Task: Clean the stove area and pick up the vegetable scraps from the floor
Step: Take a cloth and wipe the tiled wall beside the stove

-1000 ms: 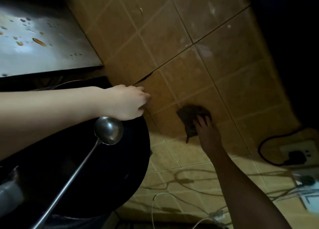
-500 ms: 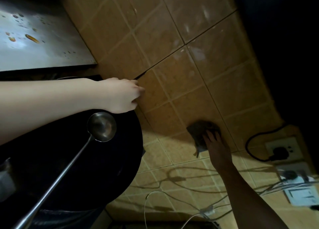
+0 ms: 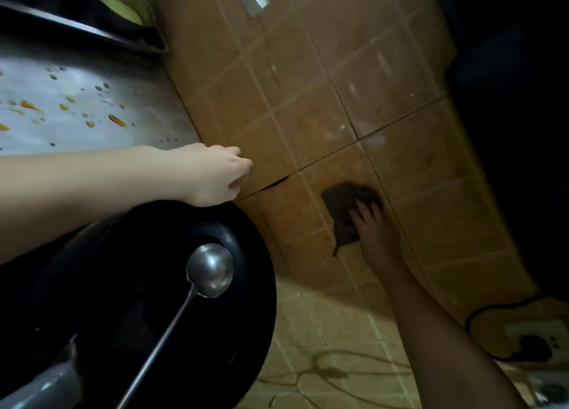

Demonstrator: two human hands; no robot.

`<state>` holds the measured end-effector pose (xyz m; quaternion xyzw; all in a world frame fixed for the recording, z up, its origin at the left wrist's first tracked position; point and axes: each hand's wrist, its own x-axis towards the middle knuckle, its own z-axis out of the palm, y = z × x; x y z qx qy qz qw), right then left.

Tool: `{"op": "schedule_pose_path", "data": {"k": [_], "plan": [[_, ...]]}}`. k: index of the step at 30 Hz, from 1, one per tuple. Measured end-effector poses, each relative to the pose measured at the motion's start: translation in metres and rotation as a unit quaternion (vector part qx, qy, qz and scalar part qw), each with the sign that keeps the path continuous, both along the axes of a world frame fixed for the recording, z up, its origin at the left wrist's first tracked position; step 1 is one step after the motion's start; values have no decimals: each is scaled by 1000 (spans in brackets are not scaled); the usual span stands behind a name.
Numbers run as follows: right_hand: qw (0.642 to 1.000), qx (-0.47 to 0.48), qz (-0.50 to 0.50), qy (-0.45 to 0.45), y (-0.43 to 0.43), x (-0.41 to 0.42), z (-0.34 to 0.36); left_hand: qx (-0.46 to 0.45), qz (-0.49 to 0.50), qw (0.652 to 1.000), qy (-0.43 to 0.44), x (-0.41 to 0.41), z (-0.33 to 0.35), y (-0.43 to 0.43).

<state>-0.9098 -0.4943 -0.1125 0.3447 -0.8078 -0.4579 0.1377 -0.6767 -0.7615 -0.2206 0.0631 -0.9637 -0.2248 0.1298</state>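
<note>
My right hand presses a dark cloth flat against the brown tiled wall with straight fingers. My left hand sits at the far rim of the black wok, its fingers curled under towards the wall. What those fingers hold is hidden. A steel ladle lies in the wok. The steel stove top at the left is spattered with orange and dark drops.
A steel tray with a bowl of yellow food stands at the upper left. A wall socket with a black plug and loose cables are at the lower right. The wok's grey handle points to the lower left.
My right hand slid the cloth down the tiles, then back up towards the cracked tile joint. The view tilted and now shows the tray. My left hand stayed at the wok rim.
</note>
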Motion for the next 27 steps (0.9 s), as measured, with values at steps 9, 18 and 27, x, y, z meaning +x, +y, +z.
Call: {"op": "schedule_pose_path", "data": {"k": [9,18,27], "plan": [[998,-32,41,-31,-98,-20,-21,31,22,999,-21,13,-14,-65],[991,-85,68,-75,-119,-22,-67,51,11,998,-41,6,-31,-71],[984,65,49,-159,-38,-15,-137,85,5,996,-42,3,-46,-51]]}}
